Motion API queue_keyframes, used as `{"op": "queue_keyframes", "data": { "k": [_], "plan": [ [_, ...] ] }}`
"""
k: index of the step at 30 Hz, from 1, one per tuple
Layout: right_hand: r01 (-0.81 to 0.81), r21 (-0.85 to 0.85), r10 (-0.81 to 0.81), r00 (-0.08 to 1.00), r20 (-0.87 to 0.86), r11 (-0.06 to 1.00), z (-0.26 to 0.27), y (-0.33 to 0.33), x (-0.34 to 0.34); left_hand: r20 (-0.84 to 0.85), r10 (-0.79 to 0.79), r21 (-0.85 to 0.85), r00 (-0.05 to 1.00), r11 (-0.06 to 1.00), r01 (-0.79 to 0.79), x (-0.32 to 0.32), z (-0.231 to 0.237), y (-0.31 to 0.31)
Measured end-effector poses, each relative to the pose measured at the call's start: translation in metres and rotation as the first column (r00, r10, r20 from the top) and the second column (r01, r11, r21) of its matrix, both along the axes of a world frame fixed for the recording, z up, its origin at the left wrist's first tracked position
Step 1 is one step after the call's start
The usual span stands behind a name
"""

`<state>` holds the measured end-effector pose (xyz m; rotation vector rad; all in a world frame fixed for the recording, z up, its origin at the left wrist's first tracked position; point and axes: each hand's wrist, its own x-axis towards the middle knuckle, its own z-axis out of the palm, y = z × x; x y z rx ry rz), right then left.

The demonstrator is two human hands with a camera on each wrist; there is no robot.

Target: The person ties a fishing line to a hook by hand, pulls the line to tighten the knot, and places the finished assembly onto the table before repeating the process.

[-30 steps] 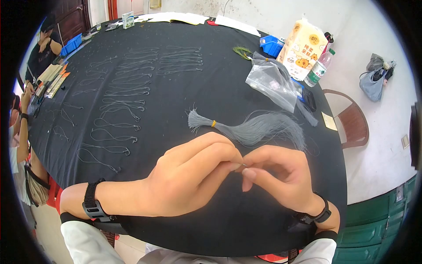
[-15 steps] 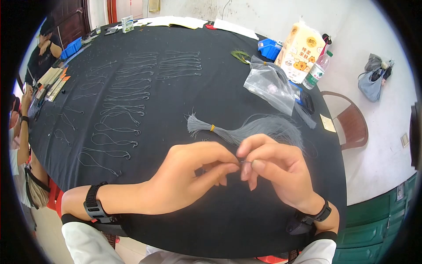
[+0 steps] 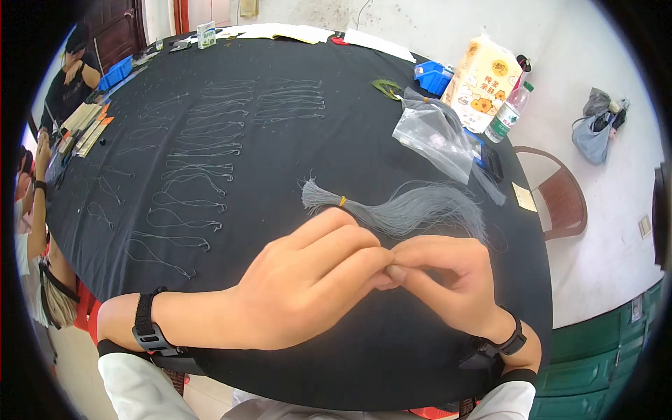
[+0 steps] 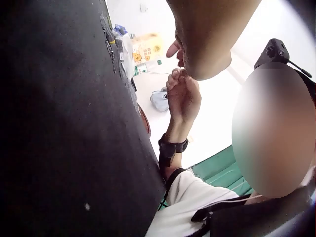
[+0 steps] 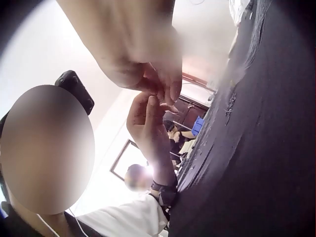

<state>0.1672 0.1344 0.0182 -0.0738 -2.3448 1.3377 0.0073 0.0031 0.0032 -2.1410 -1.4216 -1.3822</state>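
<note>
In the head view my left hand [image 3: 308,287] and right hand [image 3: 451,276] meet at the fingertips above the black cloth, thumbs and forefingers pinching. A thin pale strand [image 4: 157,73] runs from the fingertips in the left wrist view; whatever else sits in the pinch is hidden. Just beyond the hands lies a bundle of grey strands [image 3: 420,206] with a yellow band [image 3: 343,201] near its cut end. On the left, thin dark loops [image 3: 185,220] lie in rows, with small curled ends. The right wrist view shows the left fingers [image 5: 152,106] touching the right ones.
A clear plastic bag [image 3: 437,140], a tissue pack [image 3: 481,80], a water bottle [image 3: 509,115] and a blue bin [image 3: 432,77] stand or lie at the back right. Papers [image 3: 280,31] line the far edge. People [image 3: 70,80] are at the left side.
Both hands have drawn together; the short dark thread visible between the fingertips half a second ago is now covered. The left hand has turned, its back more toward the head camera.
</note>
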Motion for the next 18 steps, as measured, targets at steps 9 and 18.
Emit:
{"op": "queue_keyframes", "data": {
  "k": [9, 18],
  "plan": [
    [0.02, 0.161, -0.021, 1.0, 0.005, 0.987, 0.0045, -0.0055, 0.0001, -0.086, -0.018, -0.031, 0.996, 0.999, 0.015, -0.0022, -0.0008, -0.0041],
    [0.058, 0.331, -0.057, 0.998, -0.014, 0.942, -0.0002, -0.0055, -0.003, -0.007, -0.036, -0.137, 0.999, 0.99, 0.035, -0.008, -0.0056, 0.0029]
  ]
}}
